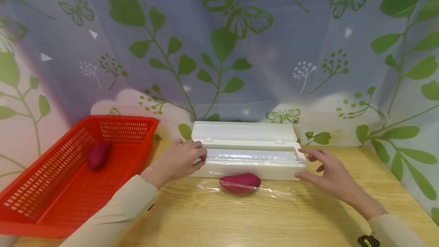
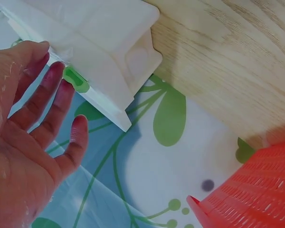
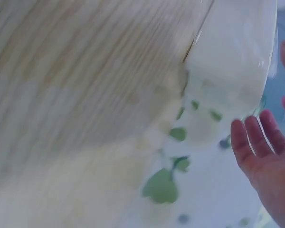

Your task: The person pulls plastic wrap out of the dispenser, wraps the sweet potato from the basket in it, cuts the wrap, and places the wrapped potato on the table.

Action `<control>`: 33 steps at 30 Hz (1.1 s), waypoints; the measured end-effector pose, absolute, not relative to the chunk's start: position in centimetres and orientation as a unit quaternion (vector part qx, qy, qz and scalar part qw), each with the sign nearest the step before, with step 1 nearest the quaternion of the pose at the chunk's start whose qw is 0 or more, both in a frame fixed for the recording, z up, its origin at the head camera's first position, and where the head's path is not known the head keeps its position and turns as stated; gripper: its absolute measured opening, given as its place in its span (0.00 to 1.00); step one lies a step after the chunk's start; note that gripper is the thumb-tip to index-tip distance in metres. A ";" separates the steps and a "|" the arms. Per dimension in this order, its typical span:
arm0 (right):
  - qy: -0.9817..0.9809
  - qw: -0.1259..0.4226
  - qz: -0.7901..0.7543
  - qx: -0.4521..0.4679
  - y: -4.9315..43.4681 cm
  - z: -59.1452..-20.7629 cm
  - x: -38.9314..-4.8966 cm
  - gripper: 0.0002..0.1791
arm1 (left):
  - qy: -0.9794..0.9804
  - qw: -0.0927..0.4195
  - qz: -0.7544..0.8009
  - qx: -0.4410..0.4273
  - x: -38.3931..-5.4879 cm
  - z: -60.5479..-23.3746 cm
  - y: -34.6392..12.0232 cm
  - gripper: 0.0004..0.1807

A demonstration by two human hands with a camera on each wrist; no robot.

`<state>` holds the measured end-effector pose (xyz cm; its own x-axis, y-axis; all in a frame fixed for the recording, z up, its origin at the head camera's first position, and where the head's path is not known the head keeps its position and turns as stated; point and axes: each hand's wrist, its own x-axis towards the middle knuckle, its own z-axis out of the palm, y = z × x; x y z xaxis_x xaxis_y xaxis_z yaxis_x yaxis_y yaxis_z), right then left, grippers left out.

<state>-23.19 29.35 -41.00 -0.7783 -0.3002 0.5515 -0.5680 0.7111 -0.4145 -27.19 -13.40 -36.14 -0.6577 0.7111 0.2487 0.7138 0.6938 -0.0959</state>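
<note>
A white cling film dispenser (image 1: 247, 171) stands on the table with its lid (image 1: 243, 132) raised, a roll of clear film (image 1: 247, 155) inside. Film (image 1: 274, 191) spreads from its front over a purple-red sweet potato (image 1: 241, 184) on the tabletop. My left hand (image 1: 181, 159) is at the dispenser's left end, fingers bent loosely over its top. In the left wrist view its fingertips lie beside the green slider (image 2: 76, 80). At the right end, my right hand (image 1: 330, 174) has thumb and forefinger spread at the corner, its fingers (image 3: 256, 135) loosely extended.
To the left stands a red plastic basket (image 1: 137, 170) with another purple-red sweet potato (image 1: 99, 155) in it. A patterned cloth (image 1: 253, 68) with leaves and butterflies hangs directly behind the dispenser. Wooden tabletop (image 1: 233, 220) extends in front.
</note>
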 end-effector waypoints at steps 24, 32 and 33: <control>-0.851 0.251 0.274 0.371 26.5 -41.1 -21.3 0.08 | -0.899 0.127 -0.045 -0.417 -23.2 -35.2 -11.1 0.30; -0.868 0.183 0.308 0.345 26.2 -40.7 -20.7 0.18 | -0.878 0.131 0.022 -0.459 -22.9 -39.6 -5.3 0.36; -0.870 0.175 0.311 0.341 26.2 -40.7 -20.6 0.17 | -0.880 0.133 0.028 -0.456 -22.9 -40.1 -4.9 0.34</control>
